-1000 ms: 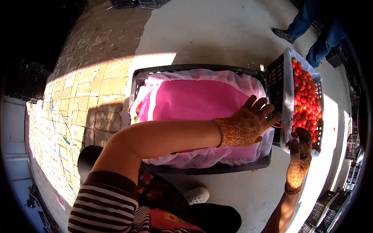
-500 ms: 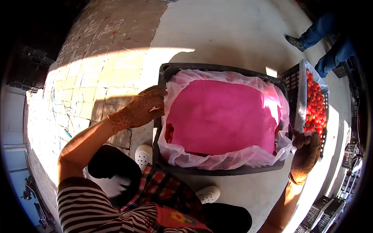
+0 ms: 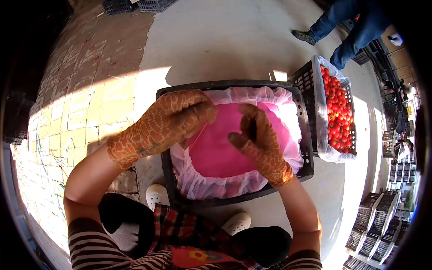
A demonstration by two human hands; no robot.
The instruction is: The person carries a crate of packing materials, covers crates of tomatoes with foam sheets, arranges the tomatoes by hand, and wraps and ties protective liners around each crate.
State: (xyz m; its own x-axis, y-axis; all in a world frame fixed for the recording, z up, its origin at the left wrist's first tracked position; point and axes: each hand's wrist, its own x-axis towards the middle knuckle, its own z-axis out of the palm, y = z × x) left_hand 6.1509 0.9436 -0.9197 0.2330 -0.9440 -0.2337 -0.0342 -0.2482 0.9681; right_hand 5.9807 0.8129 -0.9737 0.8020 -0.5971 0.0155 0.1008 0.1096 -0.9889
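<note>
My left hand (image 3: 173,121), in an orange-brown patterned glove, is pinched closed over the left part of a black crate (image 3: 234,83). A thin red string (image 3: 198,136) hangs from its fingers. My right hand (image 3: 258,141), in a matching glove, is raised over the crate's middle with thumb and fingers apart and nothing visible between them. Beneath both hands a pink sheet (image 3: 225,157) covers the crate's contents. Gathered white translucent liner (image 3: 216,186) surrounds the sheet inside the rim.
To the right stands a lined crate (image 3: 320,103) of red tomatoes (image 3: 337,108). Beyond it are a person's legs in blue jeans (image 3: 355,27). Stacked crates (image 3: 375,216) stand at the lower right, and more crates (image 3: 155,4) at the top left. My white shoes (image 3: 237,222) are below the crate.
My right hand has moved left from beside the tomato crate to above the pink sheet and opened. My left hand has come over the crate's left side, where the red string shows.
</note>
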